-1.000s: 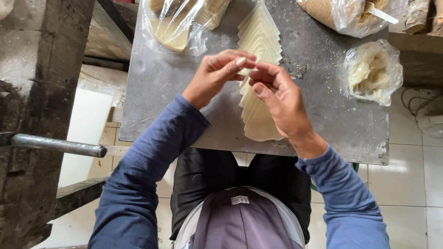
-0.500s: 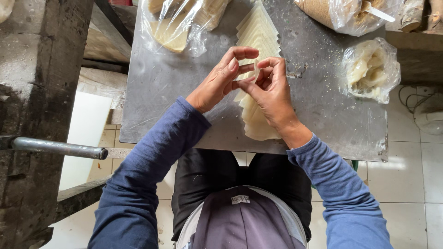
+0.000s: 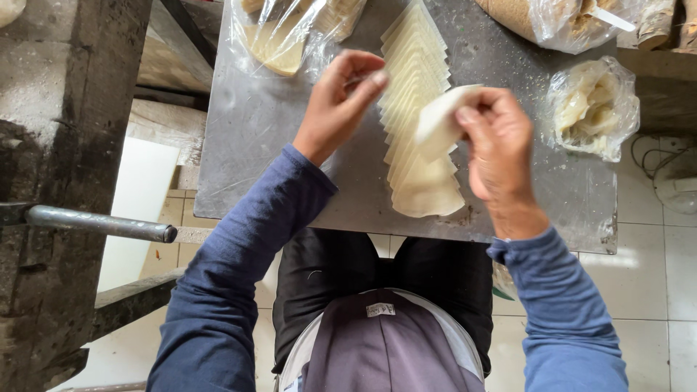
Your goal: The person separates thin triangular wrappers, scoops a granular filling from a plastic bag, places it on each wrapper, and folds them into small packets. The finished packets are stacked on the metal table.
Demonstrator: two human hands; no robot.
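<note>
Fingertips of the left hand (image 3: 341, 101) pinch together on something too small to tell, while the right hand (image 3: 497, 141) clamps a pale folded dough wrapper (image 3: 439, 120) above the grey metal table (image 3: 254, 145), long axis pointing up-right, liable to tear if squeezed hard.

Clear plastic bag (image 3: 290, 36) of pale wrappers at bench 11 o'clock. Clear bag of brown crumbs (image 3: 559, 22) at 1 o'clock. Small clear bag of pale filling (image 3: 592, 109) at 3 o'clock. Small white garment label (image 3: 380, 310) at 6 o'clock.
</note>
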